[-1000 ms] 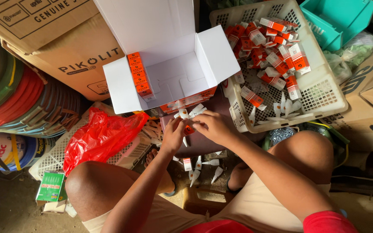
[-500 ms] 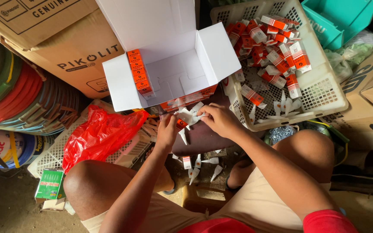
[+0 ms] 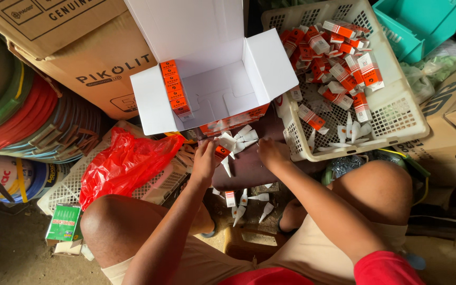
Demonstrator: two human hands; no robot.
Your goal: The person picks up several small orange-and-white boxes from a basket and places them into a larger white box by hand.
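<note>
Left of the open white carton (image 3: 212, 89), a red bag (image 3: 125, 163) is lying. Below the carton, the left hand (image 3: 206, 161) is pinching a small orange packet (image 3: 220, 152); white tubes (image 3: 241, 138) are lying just above. The right hand (image 3: 273, 153) is hiding its own fingers, grip unclear.

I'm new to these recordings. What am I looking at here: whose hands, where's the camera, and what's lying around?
There is no machine: a seated person works bare-handed, filmed by a camera on their own head looking down past their knees. The left hand holds a small orange packet. The right hand rests beside a cluster of small white tubes; whether it grips anything I cannot tell. Ahead stands an open white carton with orange packets stacked along one side. A white basket holds more packets and tubes. A red plastic bag lies at the left.
</note>
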